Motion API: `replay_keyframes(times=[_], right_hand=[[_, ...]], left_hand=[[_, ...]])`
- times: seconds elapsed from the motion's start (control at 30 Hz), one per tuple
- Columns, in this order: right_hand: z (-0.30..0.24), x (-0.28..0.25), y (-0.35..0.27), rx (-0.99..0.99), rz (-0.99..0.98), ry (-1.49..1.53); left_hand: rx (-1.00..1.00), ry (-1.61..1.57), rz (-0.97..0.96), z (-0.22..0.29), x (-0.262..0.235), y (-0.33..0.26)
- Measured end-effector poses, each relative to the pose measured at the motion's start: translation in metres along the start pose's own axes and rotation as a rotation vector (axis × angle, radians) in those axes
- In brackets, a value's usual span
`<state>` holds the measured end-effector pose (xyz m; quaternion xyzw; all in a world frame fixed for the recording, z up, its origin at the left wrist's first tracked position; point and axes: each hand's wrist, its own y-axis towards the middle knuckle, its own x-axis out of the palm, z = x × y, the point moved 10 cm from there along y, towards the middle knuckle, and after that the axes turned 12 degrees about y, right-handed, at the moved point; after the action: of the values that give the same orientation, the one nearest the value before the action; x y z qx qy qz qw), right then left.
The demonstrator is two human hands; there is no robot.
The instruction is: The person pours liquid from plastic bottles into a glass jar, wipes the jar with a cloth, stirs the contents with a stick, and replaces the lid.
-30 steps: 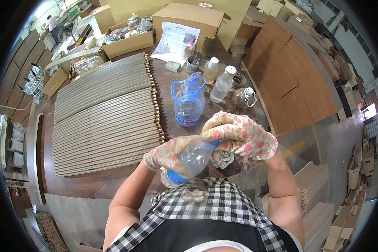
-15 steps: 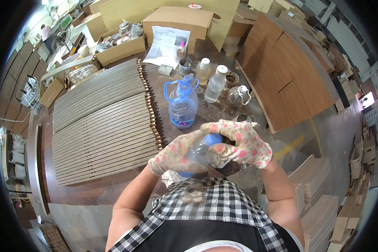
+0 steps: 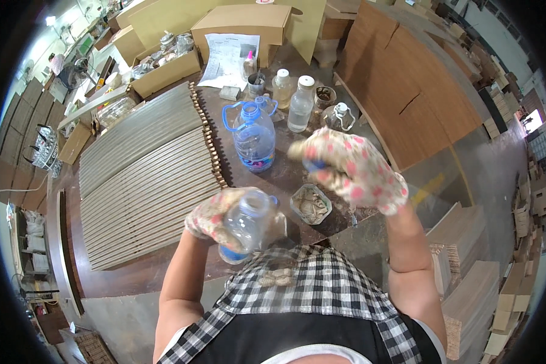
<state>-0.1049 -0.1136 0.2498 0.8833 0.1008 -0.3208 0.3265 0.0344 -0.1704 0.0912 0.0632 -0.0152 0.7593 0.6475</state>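
Note:
My left hand point(image 3: 209, 215), in a white glove with pink spots, is wrapped round a clear plastic bottle point(image 3: 249, 227) close to my apron. The bottle is tilted, its neck uncapped and blue showing at its lower end. In a matching glove, my right hand point(image 3: 361, 167) is raised to the right of it, pinching a blue bottle cap point(image 3: 313, 164); the fingers are partly blurred. Below that hand stands a small clear tub point(image 3: 311, 204) with a crumpled pale cloth-like material in it. A large blue-tinted jug point(image 3: 255, 142) with a handle stands beyond both hands.
Grooved strips point(image 3: 151, 188) cover the left of the table. Behind the jug stand a clear bottle with a white cap point(image 3: 300, 109), several other containers, a paper sheet point(image 3: 229, 60) and a cardboard box point(image 3: 242, 24). A tall brown panel stack point(image 3: 406, 91) borders the right.
The blue cap has come off the bottle. My right hand has moved up and right with it, while my left hand has drawn the bottle left and nearer. The small tub shows fully now.

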Motion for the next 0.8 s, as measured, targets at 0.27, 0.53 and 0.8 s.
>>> replay_keyframes(times=[0.27,0.53,0.8], right_hand=[[0.224,0.088,-0.102,0.851,-0.237,-0.353],[0.11,0.111,-0.065,0.514,0.002,-0.192],[0.101,0.258,-0.112,0.515,0.106,0.329]], left_hand=[[0.205,0.019,0.585,0.041,-0.027,-0.049],[0.09,0.138,0.808,0.024,-0.031,-0.137],[0.02,0.13,0.843,-0.007,-0.02,-0.16]])
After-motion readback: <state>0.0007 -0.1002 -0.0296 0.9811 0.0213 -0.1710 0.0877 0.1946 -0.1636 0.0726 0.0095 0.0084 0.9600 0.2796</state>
